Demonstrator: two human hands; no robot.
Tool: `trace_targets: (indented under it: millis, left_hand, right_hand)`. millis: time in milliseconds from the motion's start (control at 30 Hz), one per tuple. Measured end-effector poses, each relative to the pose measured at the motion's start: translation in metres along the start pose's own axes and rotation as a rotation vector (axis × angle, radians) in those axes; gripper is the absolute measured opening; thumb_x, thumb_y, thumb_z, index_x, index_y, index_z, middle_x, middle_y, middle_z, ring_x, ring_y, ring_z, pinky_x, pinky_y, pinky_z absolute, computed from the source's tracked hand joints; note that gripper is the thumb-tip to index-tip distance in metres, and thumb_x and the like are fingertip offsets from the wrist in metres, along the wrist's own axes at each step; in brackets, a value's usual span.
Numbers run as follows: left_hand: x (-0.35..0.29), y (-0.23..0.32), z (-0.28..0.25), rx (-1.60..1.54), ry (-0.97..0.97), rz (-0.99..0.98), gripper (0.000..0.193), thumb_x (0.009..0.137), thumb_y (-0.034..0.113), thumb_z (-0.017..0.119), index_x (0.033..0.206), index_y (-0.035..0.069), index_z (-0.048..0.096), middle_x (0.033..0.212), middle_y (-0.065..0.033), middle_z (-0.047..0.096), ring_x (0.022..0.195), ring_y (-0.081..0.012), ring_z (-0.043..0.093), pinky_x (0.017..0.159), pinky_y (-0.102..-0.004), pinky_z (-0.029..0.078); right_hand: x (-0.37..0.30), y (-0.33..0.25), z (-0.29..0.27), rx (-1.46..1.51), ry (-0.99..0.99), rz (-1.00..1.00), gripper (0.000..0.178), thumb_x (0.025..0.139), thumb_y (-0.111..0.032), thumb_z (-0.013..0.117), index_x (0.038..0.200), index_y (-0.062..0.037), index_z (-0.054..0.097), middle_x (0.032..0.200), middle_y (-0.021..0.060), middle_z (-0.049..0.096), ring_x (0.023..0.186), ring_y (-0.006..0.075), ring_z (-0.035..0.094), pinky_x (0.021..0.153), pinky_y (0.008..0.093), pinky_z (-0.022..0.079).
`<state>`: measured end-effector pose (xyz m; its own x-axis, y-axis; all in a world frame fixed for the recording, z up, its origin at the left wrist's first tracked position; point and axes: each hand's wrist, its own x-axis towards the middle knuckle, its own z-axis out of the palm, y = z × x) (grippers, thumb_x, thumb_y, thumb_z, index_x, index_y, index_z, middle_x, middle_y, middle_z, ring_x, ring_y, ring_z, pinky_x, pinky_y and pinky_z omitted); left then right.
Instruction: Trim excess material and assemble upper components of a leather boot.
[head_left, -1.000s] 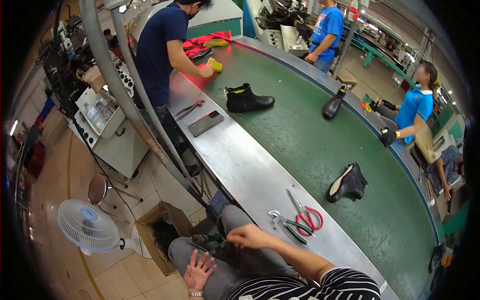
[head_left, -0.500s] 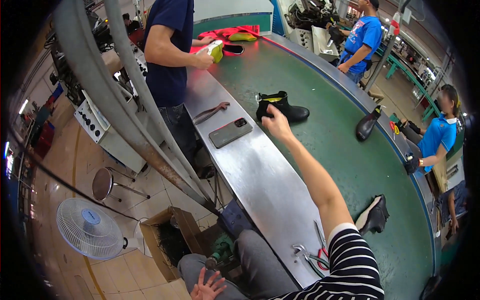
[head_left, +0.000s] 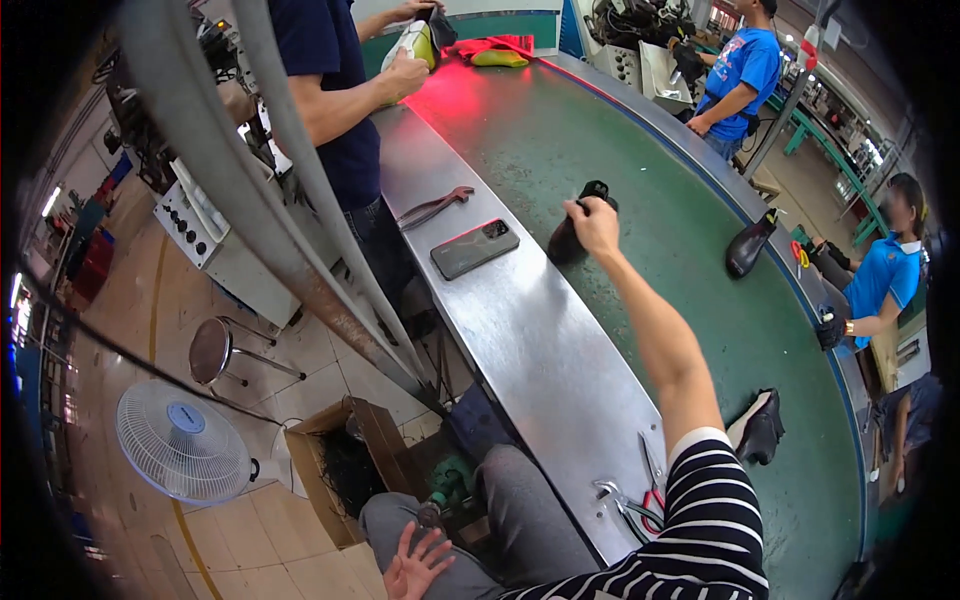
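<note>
Factory line: long steel worktop point(head_left: 540, 350) edging a green conveyor belt point(head_left: 640, 170). I see my right hand point(head_left: 592, 222), fingers clenched on a black ankle boot point(head_left: 570, 238) lifted at the belt's near edge, long axis tilted, toe pointing down-left. My left hand point(head_left: 415, 565) rests spread on my lap. Beside: dark slab phone point(head_left: 474, 248), brown pliers point(head_left: 432, 207), red-handled scissors point(head_left: 650, 490).
</note>
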<state>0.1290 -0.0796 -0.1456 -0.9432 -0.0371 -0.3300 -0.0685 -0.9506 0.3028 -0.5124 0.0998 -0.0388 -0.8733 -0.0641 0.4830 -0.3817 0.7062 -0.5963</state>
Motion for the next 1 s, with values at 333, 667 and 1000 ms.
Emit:
trace_targets:
  millis: [333, 667, 1000]
  left_hand:
    - [0.011, 0.056, 0.13, 0.641, -0.195, -0.011, 0.088, 0.082, 0.034, 0.072, 0.15, 0.007, 0.024, 0.145, -0.0227, 0.04, 0.132, -0.0391, 0.043, 0.109, -0.0536, 0.033]
    - [0.025, 0.014, 0.188, 1.158, -0.531, 0.31, 0.116, 0.072, 0.01, 0.082, 0.154, 0.009, 0.0, 0.157, -0.0125, 0.023, 0.142, -0.0229, 0.029, 0.115, -0.0356, 0.025]
    - [-0.043, 0.001, 0.127, 0.958, -0.22, 0.299, 0.118, 0.066, 0.009, 0.083, 0.154, 0.006, 0.005, 0.156, -0.0124, 0.023, 0.142, -0.0208, 0.029, 0.115, -0.0337, 0.023]
  right_hand:
    - [-0.098, -0.14, -0.21, 0.558, -0.463, 0.074, 0.035, 0.09, -0.035, 0.067, 0.076, -0.004, 0.066, 0.063, -0.0055, 0.055, 0.056, 0.0025, 0.043, 0.049, 0.0234, 0.03]
    - [-0.258, -0.252, -0.243, 0.893, -0.901, 0.193, 0.03, 0.09, -0.031, 0.069, 0.072, -0.0072, 0.066, 0.059, -0.0092, 0.051, 0.051, -0.001, 0.039, 0.045, 0.0198, 0.026]
    - [-0.321, -0.235, -0.206, 0.941, -0.863, 0.211, 0.032, 0.094, -0.028, 0.063, 0.106, 0.0009, 0.066, 0.078, 0.0019, 0.062, 0.063, 0.0063, 0.057, 0.057, 0.0219, 0.045]
